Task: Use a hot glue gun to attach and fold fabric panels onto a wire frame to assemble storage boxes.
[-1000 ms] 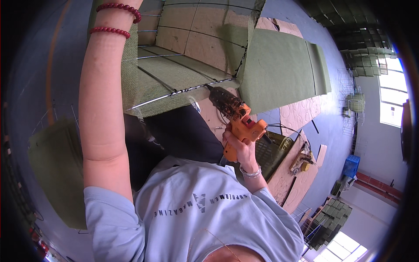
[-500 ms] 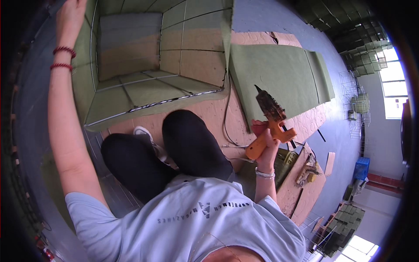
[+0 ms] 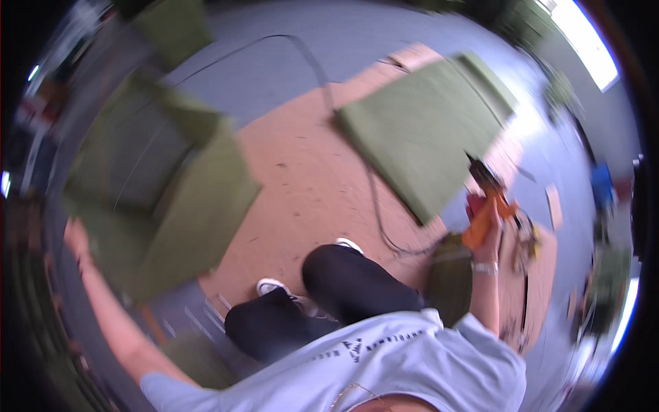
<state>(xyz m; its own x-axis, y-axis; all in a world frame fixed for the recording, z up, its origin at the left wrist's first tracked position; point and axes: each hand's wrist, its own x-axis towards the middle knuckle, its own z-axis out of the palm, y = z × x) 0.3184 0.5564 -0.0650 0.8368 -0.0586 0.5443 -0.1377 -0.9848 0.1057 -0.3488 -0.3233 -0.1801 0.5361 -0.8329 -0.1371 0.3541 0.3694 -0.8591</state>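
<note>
i have the right hand [image 3: 491,230] closed around the handle of an orange glue gun [image 3: 506,207], whose dark, smeared nozzle points up and slightly left, clear of everything i can see near it. a silvery bracelet [image 3: 485,268] circles that wrist. the left hand [image 3: 77,237] is out at the far left, against the lower left edge of a green box [image 3: 206,206]; it is blurred on my view, so i cannot tell whether its fingers grip that edge or only rest on it.

the box is open toward me and stands tilted in the picture, its right wall slanting over brown cardboard [image 3: 295,185] spread on the blue-grey floor [image 3: 257,82]. between the hands i see two knees in black trousers [image 3: 357,285] and white shoes [image 3: 269,285] on the cardboard. farther up, a flat green sheet [image 3: 419,130] lies on the cardboard, well apart from the box and near the nozzle. a dark cable [image 3: 375,199] curves down past the sheet's left side. beside the right forearm is a dark green crate [image 3: 449,275], and right of it another cardboard piece [image 3: 539,288] bears a small yellowish object [image 3: 533,246], too blurred for me to name.
</note>
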